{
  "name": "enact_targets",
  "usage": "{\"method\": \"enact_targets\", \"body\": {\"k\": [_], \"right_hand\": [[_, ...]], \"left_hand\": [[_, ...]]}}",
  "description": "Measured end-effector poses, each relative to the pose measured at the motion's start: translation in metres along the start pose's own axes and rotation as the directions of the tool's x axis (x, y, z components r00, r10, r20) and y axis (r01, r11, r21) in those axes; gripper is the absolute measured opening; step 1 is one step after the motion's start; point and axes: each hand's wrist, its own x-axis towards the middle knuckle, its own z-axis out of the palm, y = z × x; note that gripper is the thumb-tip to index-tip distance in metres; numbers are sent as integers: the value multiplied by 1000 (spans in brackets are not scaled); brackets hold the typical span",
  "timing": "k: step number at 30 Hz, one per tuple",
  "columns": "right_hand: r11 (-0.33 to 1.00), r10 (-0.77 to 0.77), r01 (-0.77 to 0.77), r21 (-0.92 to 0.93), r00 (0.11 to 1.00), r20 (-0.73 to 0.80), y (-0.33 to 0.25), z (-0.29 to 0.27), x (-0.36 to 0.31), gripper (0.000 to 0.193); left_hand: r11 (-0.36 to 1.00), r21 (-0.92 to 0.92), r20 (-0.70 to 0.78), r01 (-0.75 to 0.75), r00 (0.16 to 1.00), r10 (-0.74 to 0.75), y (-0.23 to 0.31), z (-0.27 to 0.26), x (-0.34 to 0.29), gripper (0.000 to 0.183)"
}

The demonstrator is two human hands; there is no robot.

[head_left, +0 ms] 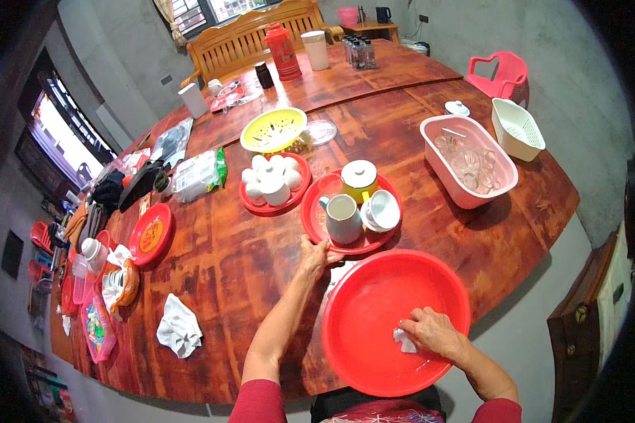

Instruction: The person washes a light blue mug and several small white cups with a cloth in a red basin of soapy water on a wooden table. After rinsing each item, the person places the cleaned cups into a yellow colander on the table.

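Observation:
At the near left rim of a round red tray (389, 243), my left hand (316, 256) grips the edge. That tray carries a grey-blue pitcher (343, 220), a yellow pot with a white lid (360, 180), white cups (382, 211) and a clear glass at its left side. Lower right, my right hand (432, 331) is closed around a crumpled white cloth (404, 341), inside a large red basin (363, 296). The cloth lies against the basin's bottom, where some wetness glints. Part of the cloth is hidden under the fingers.
Behind the tray stand a red plate of white cups (271, 182) and a yellow colander (274, 130). A pink tub of glassware (470, 165) is at right, beside a pale basket (516, 130). A white cloth (179, 326) and a red plate (150, 235) lie left.

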Motion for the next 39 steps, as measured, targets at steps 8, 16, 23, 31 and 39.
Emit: {"method": "enact_targets", "body": {"k": [8, 16, 23, 31, 39], "right_hand": [[999, 37, -39, 32, 998, 50, -3, -7, 5, 18], [997, 67, -70, 35, 995, 73, -3, -12, 11, 18], [996, 73, -77, 50, 994, 78, -4, -16, 15, 21], [994, 78, -83, 73, 994, 75, 0, -12, 14, 19], [995, 63, -64, 82, 998, 14, 1, -7, 14, 16]], "left_hand": [[996, -69, 153, 50, 987, -39, -4, 42, 41, 36], [892, 362, 45, -271, 961, 273, 7, 17, 71, 30], [210, 935, -74, -285, 424, 903, 32, -81, 108, 30], [-50, 971, 171, -234, 535, 827, 45, -97, 100, 25], [-70, 970, 205, -235, 621, 757, 40, -106, 49, 21]]}}
